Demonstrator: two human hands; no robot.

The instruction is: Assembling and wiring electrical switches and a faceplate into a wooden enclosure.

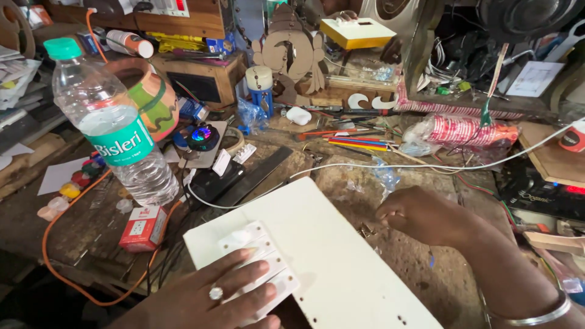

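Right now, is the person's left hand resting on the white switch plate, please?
Yes, the left hand lies flat on the white switch plate, which sits on the white board.

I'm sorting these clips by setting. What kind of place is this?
Probably a small electrical repair or craft workshop: a cluttered wooden workbench with loose wires, a white switch plate under the left hand, and cut wooden shapes.

The left hand [210, 298] is cut off by the bottom edge and covers part of a white switch plate [268, 256]. What the curled right hand [420, 214] pinches is hidden. The white board [341, 262] runs past the bottom edge.
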